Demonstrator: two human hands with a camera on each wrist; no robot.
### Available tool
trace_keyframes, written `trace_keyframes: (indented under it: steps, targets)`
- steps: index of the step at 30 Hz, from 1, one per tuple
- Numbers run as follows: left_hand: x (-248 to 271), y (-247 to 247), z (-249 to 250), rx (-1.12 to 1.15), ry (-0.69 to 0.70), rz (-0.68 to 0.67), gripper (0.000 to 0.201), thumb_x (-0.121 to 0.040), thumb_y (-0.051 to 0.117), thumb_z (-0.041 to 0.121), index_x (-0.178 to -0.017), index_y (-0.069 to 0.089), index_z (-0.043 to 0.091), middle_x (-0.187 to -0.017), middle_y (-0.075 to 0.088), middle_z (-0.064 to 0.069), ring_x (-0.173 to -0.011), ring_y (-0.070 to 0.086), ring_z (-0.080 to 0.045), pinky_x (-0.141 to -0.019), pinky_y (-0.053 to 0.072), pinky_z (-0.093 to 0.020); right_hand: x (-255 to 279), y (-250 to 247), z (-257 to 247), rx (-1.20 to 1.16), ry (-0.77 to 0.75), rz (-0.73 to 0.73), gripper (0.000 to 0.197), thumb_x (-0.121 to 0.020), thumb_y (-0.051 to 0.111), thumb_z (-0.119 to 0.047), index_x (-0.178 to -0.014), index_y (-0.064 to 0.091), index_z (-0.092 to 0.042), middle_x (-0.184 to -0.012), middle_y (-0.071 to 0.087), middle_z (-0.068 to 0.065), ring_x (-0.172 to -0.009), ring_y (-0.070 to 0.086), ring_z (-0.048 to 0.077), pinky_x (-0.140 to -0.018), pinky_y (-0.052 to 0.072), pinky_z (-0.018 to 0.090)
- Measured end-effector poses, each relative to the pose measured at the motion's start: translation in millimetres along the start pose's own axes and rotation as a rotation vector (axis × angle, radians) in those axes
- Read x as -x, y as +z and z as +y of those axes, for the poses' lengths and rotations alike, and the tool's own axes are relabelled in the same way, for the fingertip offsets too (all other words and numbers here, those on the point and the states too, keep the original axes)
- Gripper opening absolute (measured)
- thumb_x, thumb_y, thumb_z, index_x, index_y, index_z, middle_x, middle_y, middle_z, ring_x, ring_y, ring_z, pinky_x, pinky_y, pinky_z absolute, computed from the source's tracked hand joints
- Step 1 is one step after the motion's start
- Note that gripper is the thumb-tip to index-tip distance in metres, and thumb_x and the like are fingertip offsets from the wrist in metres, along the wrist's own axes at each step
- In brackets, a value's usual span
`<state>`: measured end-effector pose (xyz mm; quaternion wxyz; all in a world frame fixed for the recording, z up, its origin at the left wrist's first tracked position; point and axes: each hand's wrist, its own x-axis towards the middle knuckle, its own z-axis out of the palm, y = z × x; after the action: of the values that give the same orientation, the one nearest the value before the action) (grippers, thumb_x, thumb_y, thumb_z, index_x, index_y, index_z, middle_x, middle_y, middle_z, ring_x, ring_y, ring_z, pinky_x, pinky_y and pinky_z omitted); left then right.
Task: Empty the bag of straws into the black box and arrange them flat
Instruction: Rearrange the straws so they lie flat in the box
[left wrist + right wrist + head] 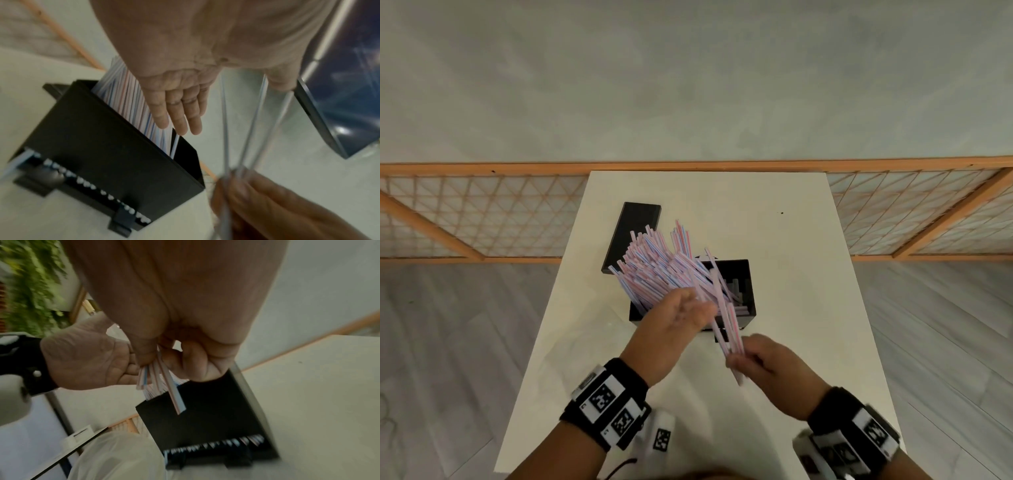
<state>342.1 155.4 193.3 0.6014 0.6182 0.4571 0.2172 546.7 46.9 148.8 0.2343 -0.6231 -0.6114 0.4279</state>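
The black box (743, 274) stands on the white table (808, 274). A thick bundle of pink-and-blue striped straws (657, 263) sticks out of it, leaning up and to the left. My left hand (697, 310) presses its straight fingers (176, 116) against the bundle (127, 100) at the box's near wall (102, 146). My right hand (743, 353) pinches a few straws (726, 325) by their lower ends, in front of the box. These straws (162, 382) slant up across the box (205, 415). A row of straw ends (92, 186) shows in the slot at its base.
The box's flat black lid (635, 233) lies on the table behind and left of the box. An orange wooden lattice screen (500, 212) runs past the table's far edge. Grey plank floor (448, 342) lies on both sides.
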Motion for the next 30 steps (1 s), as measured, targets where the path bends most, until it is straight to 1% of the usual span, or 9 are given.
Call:
trace_keyframes:
  steps: [2, 4, 7, 10, 13, 18, 21, 25, 30]
  targets:
    - [0, 6, 1, 0.069, 0.038, -0.017, 0.036, -0.093, 0.072, 0.044, -0.114, 0.069, 0.015, -0.105, 0.075, -0.006, -0.101, 0.07, -0.006, -0.088, 0.055, -0.026, -22, 0, -21, 0.036, -0.091, -0.009, 0.028, -0.104, 0.053, -0.038, -0.08, 0.055, -0.023, -0.081, 0.056, -0.004, -0.077, 0.054, 0.013, -0.076, 0.047, 0.034]
    - [-1, 6, 4, 0.035, 0.078, 0.022, 0.017, -0.103, 0.063, 0.025, -0.11, 0.075, 0.016, -0.098, 0.077, -0.005, -0.092, 0.072, -0.009, -0.078, 0.055, -0.023, -43, 8, -37, 0.059, -0.169, -0.008, 0.019, -0.105, 0.051, -0.034, -0.087, 0.055, -0.031, -0.086, 0.055, -0.017, -0.079, 0.053, 0.006, -0.077, 0.048, 0.029]
    - [-2, -6, 5, 0.063, 0.023, 0.101, 0.038, -0.11, 0.045, 0.029, -0.105, 0.078, 0.013, -0.099, 0.08, -0.001, -0.084, 0.074, -0.016, -0.07, 0.056, -0.029, -67, 26, -51, 0.014, -0.173, 0.016, 0.021, -0.103, 0.051, -0.04, -0.087, 0.057, -0.028, -0.088, 0.061, -0.011, -0.078, 0.058, 0.013, -0.074, 0.051, 0.036]
    - [-7, -31, 1, 0.162, -0.007, 0.285, 0.038, -0.11, 0.044, 0.031, -0.102, 0.071, 0.005, -0.093, 0.079, -0.007, -0.087, 0.076, -0.024, -0.075, 0.06, -0.035, -78, 47, -49, -0.088, -0.009, 0.03, 0.029, -0.094, 0.06, -0.048, -0.09, 0.068, -0.021, -0.074, 0.064, -0.004, -0.063, 0.054, 0.01, -0.064, 0.046, 0.029]
    - [-8, -62, -8, 0.105, -0.013, 0.393, 0.034, -0.109, 0.047, 0.034, -0.099, 0.07, 0.011, -0.066, 0.061, 0.002, -0.063, 0.06, -0.016, -0.072, 0.053, -0.041, -85, 82, -28, -0.222, 0.203, -0.093, 0.025, -0.095, 0.064, -0.037, -0.094, 0.074, -0.014, -0.073, 0.063, -0.006, -0.063, 0.052, 0.006, -0.064, 0.046, 0.024]
    - [-5, -84, -28, -0.257, -0.142, 0.356, 0.035, -0.106, 0.05, 0.043, -0.097, 0.066, 0.013, -0.069, 0.05, 0.002, -0.061, 0.045, -0.017, -0.061, 0.037, -0.034, -108, 135, 5, -0.375, 0.524, -0.168, 0.056, -0.088, 0.06, -0.048, -0.136, 0.061, -0.018, -0.079, 0.068, -0.002, -0.044, 0.052, -0.004, -0.046, 0.039, 0.012]
    - [-2, -81, -42, -0.577, -0.103, 0.241, 0.033, -0.107, 0.047, 0.042, -0.094, 0.063, 0.016, -0.073, 0.06, -0.003, -0.066, 0.055, -0.022, -0.061, 0.041, -0.036, -125, 157, 6, -0.428, 0.545, -0.094, 0.06, -0.089, 0.06, -0.049, -0.146, 0.052, -0.029, -0.081, 0.071, -0.003, -0.061, 0.061, 0.004, -0.061, 0.049, 0.021]
    - [2, -79, -64, -0.69, -0.133, 0.159, 0.028, -0.108, 0.045, 0.033, -0.097, 0.066, 0.019, -0.085, 0.064, 0.0, -0.079, 0.059, -0.022, -0.067, 0.044, -0.032, -144, 179, -7, -0.321, 0.5, -0.054, 0.062, -0.093, 0.056, -0.05, -0.15, 0.051, -0.027, -0.13, 0.069, 0.007, -0.119, 0.064, 0.022, -0.105, 0.049, 0.033]
    - [-1, -85, -68, -0.685, -0.14, 0.156, 0.028, -0.108, 0.048, 0.029, -0.124, 0.069, 0.02, -0.114, 0.07, 0.001, -0.104, 0.064, -0.02, -0.087, 0.049, -0.032, -157, 193, -16, -0.372, 0.592, 0.06, 0.054, -0.096, 0.063, -0.044, -0.142, 0.059, -0.017, -0.144, 0.061, -0.001, -0.13, 0.059, 0.019, -0.107, 0.043, 0.027]
